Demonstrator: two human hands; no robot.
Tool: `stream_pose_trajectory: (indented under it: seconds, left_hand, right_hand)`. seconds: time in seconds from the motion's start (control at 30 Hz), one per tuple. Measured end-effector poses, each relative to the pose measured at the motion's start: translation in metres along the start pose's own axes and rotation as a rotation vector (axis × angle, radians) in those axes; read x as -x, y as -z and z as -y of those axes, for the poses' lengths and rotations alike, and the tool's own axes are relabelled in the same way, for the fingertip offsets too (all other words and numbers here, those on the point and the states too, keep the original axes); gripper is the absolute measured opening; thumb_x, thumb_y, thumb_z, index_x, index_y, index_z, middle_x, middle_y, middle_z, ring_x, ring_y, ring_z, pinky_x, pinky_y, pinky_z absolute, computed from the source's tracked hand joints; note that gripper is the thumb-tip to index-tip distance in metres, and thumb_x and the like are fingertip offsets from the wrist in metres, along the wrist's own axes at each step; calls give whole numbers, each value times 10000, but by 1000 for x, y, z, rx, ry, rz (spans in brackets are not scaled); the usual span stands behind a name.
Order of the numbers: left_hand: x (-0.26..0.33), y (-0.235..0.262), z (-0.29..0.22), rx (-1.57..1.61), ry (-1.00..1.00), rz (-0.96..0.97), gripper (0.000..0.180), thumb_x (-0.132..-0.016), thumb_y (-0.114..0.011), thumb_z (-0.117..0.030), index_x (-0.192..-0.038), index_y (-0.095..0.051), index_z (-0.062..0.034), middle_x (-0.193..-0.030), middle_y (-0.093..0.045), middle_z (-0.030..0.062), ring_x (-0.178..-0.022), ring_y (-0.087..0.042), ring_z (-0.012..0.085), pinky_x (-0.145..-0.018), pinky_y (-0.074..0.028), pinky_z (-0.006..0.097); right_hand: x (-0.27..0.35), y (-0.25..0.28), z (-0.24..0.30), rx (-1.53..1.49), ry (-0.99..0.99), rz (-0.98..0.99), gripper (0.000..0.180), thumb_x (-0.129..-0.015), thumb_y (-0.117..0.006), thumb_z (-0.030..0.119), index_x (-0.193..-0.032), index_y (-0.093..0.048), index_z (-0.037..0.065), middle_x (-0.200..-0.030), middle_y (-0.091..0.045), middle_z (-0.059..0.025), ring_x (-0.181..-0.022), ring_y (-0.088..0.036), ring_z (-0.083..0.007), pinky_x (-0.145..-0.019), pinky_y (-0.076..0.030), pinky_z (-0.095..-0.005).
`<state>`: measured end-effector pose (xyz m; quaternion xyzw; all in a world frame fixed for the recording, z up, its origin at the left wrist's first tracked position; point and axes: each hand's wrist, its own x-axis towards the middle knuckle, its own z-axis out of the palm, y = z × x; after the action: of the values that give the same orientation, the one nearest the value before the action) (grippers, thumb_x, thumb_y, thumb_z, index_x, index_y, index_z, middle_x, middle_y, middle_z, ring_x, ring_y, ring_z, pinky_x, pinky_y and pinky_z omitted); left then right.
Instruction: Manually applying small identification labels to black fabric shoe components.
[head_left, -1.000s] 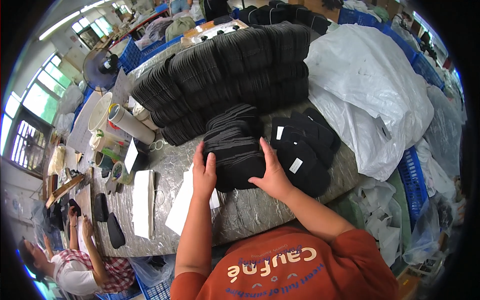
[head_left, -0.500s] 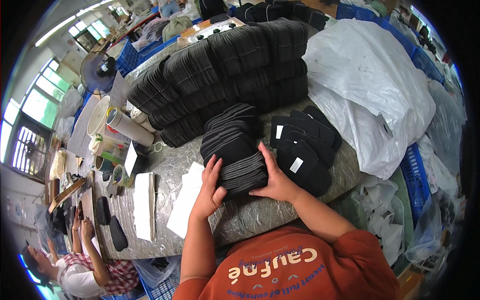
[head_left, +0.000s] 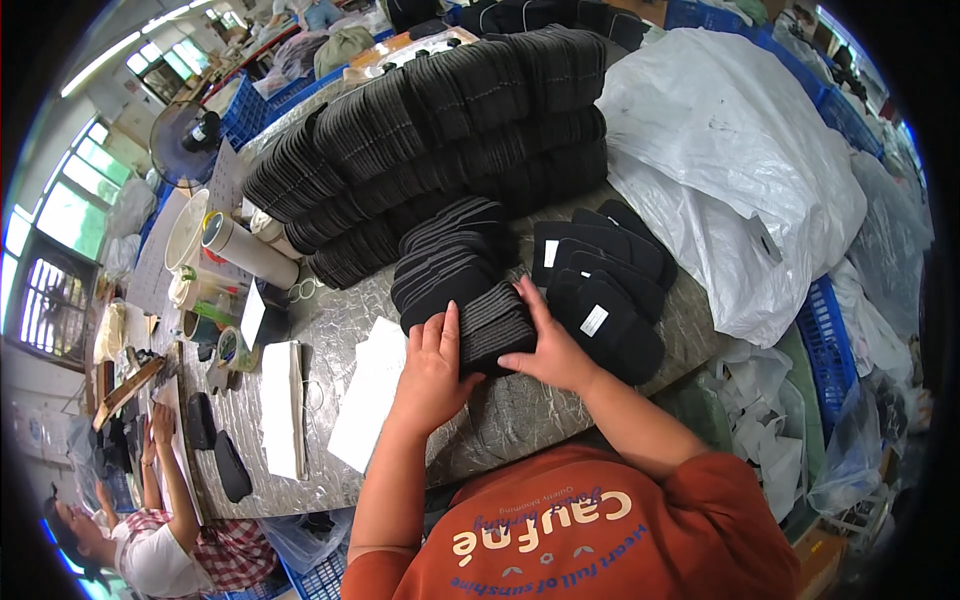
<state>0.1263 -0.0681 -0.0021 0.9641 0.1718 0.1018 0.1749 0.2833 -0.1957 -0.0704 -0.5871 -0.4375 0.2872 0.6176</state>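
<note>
A small stack of black fabric pads (head_left: 497,325) with grey edges lies near the front of the table, between my two hands. My left hand (head_left: 432,365) rests against its left side, fingers laid together along the top and thumb at the near edge. Around the right side is my right hand (head_left: 550,348), its thumb low at the near face and fingers reaching to the far corner. Just behind, a leaning row of more black pads (head_left: 450,250) fans out. Flat black pads with white labels (head_left: 600,300) overlap to the right of my right hand.
Tall rows of black pads (head_left: 430,120) stand across the back. A big white plastic sack (head_left: 735,170) fills the right side. White paper (head_left: 370,395), a white tumbler (head_left: 250,250) and tape rolls (head_left: 235,350) lie left. Another person (head_left: 160,540) works at lower left.
The small stack between my hands has tilted and shifted a little right, apart from the row behind. My left hand has moved right, its fingers now over the stack's top left.
</note>
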Motion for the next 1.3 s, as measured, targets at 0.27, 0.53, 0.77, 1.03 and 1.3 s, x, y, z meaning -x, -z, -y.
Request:
stream_pose_trajectory:
  seconds: [0.27, 0.53, 0.77, 1.03, 1.3]
  left_hand:
    - [-2, -5, 9, 124, 103, -62, 903, -697, -676, 32, -1467, -204, 69, -1262, -497, 249, -1131, -503, 369, -1015, -408, 406]
    - [54, -11, 8, 1913, 604, -7, 544, -922, -572, -287, -1313, -458, 73, -1230, -580, 230, -1068, -624, 333, -898, -526, 455]
    - [61, -24, -5, 2655, 598, 309, 567, -988, -376, -481, -1320, -507, -39, -1271, -566, 218, -1126, -578, 403, -878, -503, 597]
    - [67, -16, -45, 1984, 832, 19, 538, -996, -438, -369, -1374, -407, 12, -1269, -548, 249, -1080, -603, 389, -887, -521, 522]
    - [68, -14, 40, 43, 565, -436, 572, -867, -690, -246, -1290, -484, 78, -1164, -581, 295, -1069, -579, 395, -923, -460, 422]
  right_hand:
    - [48, -25, 34, 593, 255, 13, 1137, -727, -786, 351, -1486, -44, -56, -1535, -80, -316, -1424, -89, -503, -1127, -121, -633]
    - [50, 91, 35, 1398, 62, 57, 652, -732, -750, 355, -1331, -553, 189, -1510, -338, -88, -1437, -217, -326, -1097, -118, -687]
    - [42, 51, 69, 656, 219, 22, 553, -830, -720, 243, -1312, -519, 63, -1334, -507, -170, -1274, -464, -333, -1083, -326, -496]
    - [24, 6, 83, -358, -314, 121, 866, -897, -687, 346, -1488, -145, 18, -1276, -505, -166, -1134, -529, -202, -972, -432, -343]
    - [19, 30, 53, -199, -490, 297, 763, -829, -663, 43, -1484, -270, 23, -1342, -497, -162, -1231, -500, -217, -1035, -406, -327]
